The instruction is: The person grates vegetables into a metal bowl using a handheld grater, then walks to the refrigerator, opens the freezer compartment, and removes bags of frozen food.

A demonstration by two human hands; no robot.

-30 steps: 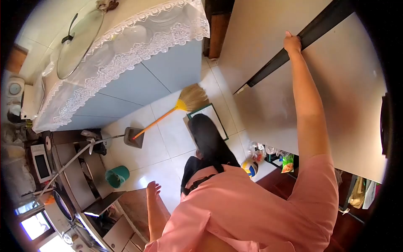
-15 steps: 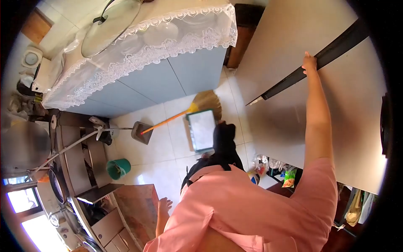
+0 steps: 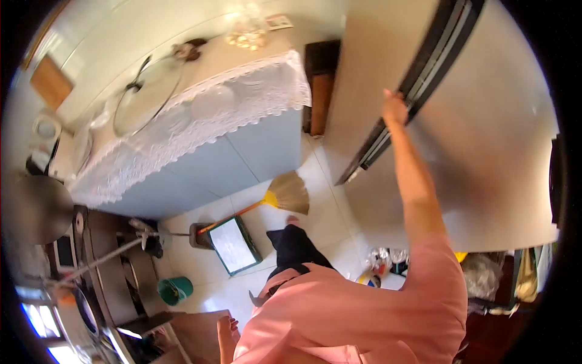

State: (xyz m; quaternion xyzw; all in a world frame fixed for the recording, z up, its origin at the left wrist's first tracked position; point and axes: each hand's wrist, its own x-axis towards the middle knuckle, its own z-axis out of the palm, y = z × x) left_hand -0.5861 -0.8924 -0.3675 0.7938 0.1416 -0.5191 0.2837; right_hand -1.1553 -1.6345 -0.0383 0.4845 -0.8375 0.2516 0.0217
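My right hand (image 3: 395, 109) grips the dark handle strip of a large metallic fridge door (image 3: 479, 158), and a gap shows along that strip. Low in the view, beside my pink shirt, hangs my left hand (image 3: 227, 327); its fingers are apart and it holds nothing. A green-edged tray with a white surface (image 3: 233, 246) is near my legs, over the tiled floor. Close by lie a straw broom (image 3: 288, 193) with a yellow and orange handle and a grey dustpan (image 3: 199, 235), partly hidden by the tray.
A counter with a white lace cover (image 3: 200, 115) runs across the upper left, a glass lid (image 3: 148, 97) on it. A green bucket (image 3: 175, 291) stands by the shelves at the left. Bags and a ball (image 3: 368, 279) are beside the fridge.
The fridge door has come slightly open, with my right hand still on its handle. In the view, the green-edged tray has shifted left, away from my feet. One foot now shows near the broom.
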